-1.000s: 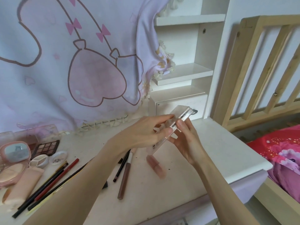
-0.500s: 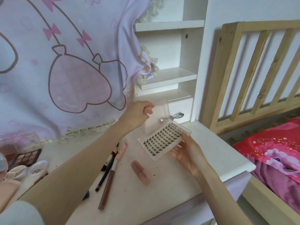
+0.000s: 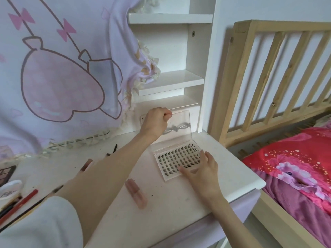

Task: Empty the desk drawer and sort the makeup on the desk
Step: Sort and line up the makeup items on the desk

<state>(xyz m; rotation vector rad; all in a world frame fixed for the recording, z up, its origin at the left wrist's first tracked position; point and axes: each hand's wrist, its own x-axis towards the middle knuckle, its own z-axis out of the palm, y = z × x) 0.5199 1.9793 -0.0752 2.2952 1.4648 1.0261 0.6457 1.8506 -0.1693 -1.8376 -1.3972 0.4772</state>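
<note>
My left hand [image 3: 155,122] is curled, pinching the top edge of the clear lid [image 3: 179,127] and holding it up and open. My right hand [image 3: 200,171] lies loose and spread, fingers resting on the near right corner of the lash tray [image 3: 176,159]; it grips nothing.

A second ago I had the lash case closed and up in the air between both hands. Half a second ago it was open but I was carrying it on my right palm. Now the tray is down flat on the desk [image 3: 179,208], under my right fingers, with the lid hinged up behind it toward the shelf unit [image 3: 172,81].

So the case is out, checked and parked at the right end of the desk, which I take as its sorted place. I would guess the next thing is to close the lid and let go.

Just left of my right wrist lies the pink tube [image 3: 136,193], on its side and apart from the tray. Past my left forearm, further left, are the pencils [image 3: 19,203], a white compact [image 3: 9,189] and the corner of the eyeshadow palette [image 3: 6,173]. To the right of my right hand is the bed rail [image 3: 279,77].
</note>
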